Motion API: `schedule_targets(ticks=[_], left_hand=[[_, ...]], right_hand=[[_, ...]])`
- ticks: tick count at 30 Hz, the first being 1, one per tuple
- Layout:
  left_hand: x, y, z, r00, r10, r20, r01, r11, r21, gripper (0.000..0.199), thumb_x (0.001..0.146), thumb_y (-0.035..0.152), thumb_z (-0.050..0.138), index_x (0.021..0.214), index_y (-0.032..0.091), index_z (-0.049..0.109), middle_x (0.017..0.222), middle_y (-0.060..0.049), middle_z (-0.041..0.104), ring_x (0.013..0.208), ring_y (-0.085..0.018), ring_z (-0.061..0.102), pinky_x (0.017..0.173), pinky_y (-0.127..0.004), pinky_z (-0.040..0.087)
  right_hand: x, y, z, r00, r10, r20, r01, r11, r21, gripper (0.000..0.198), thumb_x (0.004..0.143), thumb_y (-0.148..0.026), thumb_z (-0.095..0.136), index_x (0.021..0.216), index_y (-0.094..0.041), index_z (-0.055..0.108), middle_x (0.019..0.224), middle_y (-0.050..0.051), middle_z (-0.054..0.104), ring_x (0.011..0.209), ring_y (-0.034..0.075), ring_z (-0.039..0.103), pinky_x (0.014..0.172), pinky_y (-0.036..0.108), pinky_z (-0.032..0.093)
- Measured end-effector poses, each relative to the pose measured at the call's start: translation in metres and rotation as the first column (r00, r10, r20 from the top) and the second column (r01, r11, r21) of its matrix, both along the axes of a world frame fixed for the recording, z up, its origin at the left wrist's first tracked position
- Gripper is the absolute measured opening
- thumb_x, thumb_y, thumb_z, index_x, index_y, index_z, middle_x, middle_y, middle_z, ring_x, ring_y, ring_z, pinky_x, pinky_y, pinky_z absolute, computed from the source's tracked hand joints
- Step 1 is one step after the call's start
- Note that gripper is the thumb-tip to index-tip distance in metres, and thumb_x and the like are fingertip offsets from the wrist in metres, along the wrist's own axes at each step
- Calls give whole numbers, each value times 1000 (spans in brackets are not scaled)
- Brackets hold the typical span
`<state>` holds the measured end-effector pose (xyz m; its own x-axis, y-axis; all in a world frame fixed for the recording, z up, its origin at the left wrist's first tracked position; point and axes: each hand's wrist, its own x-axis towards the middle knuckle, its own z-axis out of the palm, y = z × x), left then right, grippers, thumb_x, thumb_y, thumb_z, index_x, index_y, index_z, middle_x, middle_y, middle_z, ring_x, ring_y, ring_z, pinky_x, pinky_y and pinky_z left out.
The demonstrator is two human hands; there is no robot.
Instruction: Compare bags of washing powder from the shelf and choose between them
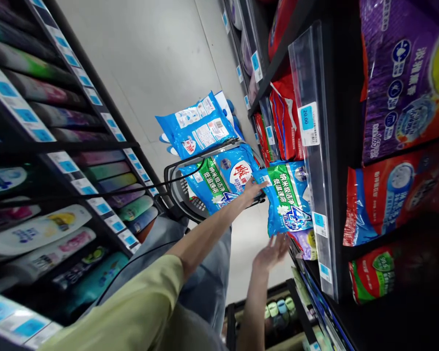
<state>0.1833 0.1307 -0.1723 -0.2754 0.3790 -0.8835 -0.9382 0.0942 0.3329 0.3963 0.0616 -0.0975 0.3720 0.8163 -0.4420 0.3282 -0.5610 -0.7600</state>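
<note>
A narrow shop aisle is seen steeply from above, shelving on both sides. Nearest are a yellow-green sleeve [139, 297] and blue-grey jeans [208, 273]. The left hand [249, 192] reaches across, its thumb and fingers pinching the near edge of a blue bag [285, 200]. The right hand [268, 254] is just below that bag's lower edge, fingers loosely curled and a little apart — whether they touch it I cannot tell.

The blue bag stands out in front of the right-hand shelf [329, 122]. It is plump and glossy, with a green panel of white Chinese characters, a large 4 beneath and a crinkled sealed end. Beside the left hand, a grey perforated basket [197, 207] holds a second bag [237, 165] of like print; a further blue packet [201, 126], back label showing, lies by its far rim.

The right-hand shelf is dark, with a clear price strip, a purple pack [391, 87] and red packs [287, 117]. Bottles [40, 226] line the left-hand shelf [131, 145] behind blue-and-white tags — and beyond the basket runs pale floor [146, 48].
</note>
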Motion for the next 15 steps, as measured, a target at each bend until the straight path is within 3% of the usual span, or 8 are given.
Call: schedule_targets(ticks=[2, 3, 5, 8, 11, 15], left_hand=[[2, -1, -1, 999, -4, 38, 5, 1000, -11, 75, 58, 38, 102, 121, 23, 65, 104, -10, 80, 101, -28, 76, 96, -46, 59], [2, -2, -1, 999, -13, 52, 12, 1000, 3, 74, 57, 38, 102, 120, 23, 66, 104, -10, 80, 100, -28, 76, 95, -46, 60], [1, -4, 1, 996, -37, 77, 32, 997, 66, 74, 58, 40, 102, 121, 24, 65, 108, -10, 80, 97, -28, 77, 92, -47, 61], [2, -5, 10, 994, -69, 87, 55, 987, 154, 76, 62, 43, 100, 125, 24, 63, 110, -10, 79, 90, -27, 77, 83, -45, 63], [7, 5, 22, 992, -124, -20, 126, 972, 198, 71, 72, 50, 93, 128, 24, 60, 114, -12, 78, 91, -26, 77, 79, -42, 62], [17, 47, 26, 915, -346, -209, 381, 911, 160, 46, 94, 52, 72, 125, 22, 59, 128, -22, 72, 108, -32, 74, 83, -45, 60]], right_hand=[[-21, -22, -10, 963, -18, -268, -55, 963, -262, 68, 88, -76, 62, 140, -32, 53, 161, 12, 48, 150, 30, 50, 122, 59, 46], [-33, -23, -17, 910, -41, -413, -108, 937, -332, 70, 86, -79, 62, 136, -30, 57, 157, 13, 52, 147, 31, 53, 122, 62, 46], [-54, -7, -32, 822, -121, -557, -65, 951, -303, 68, 80, -74, 73, 130, -28, 63, 154, 13, 56, 147, 30, 54, 122, 64, 44], [-70, 34, -43, 787, -230, -573, 107, 965, -240, 53, 80, -58, 82, 118, -22, 72, 149, 11, 63, 152, 24, 49, 125, 46, 46], [-67, 64, -38, 712, -399, -577, 269, 915, -301, 37, 92, -47, 73, 109, -14, 75, 135, 12, 73, 146, 18, 55, 118, 26, 51], [-60, 98, -23, 576, -497, -650, 450, 856, -255, 31, 104, -34, 57, 121, -12, 72, 133, 10, 76, 139, 15, 63, 106, 19, 58]])
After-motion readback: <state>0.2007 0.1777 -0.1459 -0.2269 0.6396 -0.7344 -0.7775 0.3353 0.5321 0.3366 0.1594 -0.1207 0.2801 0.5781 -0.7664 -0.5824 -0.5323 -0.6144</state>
